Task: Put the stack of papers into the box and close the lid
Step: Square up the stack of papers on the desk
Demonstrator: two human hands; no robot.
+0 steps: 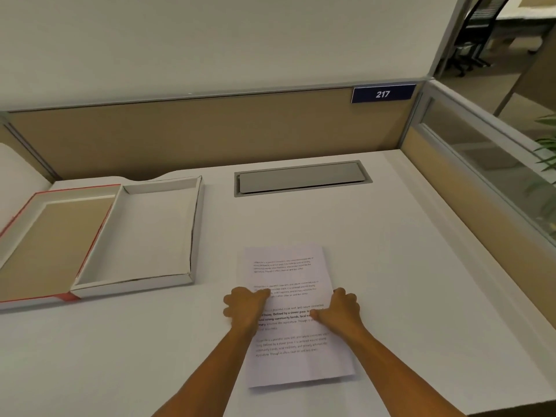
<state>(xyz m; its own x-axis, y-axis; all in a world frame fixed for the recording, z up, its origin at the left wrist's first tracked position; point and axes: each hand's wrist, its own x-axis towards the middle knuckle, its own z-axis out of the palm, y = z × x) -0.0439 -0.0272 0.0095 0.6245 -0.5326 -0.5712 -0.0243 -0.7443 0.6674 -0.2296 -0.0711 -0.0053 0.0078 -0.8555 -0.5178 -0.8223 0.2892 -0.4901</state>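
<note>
Clearly, sign (383, 93) reads "217"; hands (291, 310) grip papers (288, 275).

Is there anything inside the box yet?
No. The box lies open, its white tray bare, and the lid is folded out to its left. The papers are on the desk, with both hands, left and right, gripping their sides.
</note>
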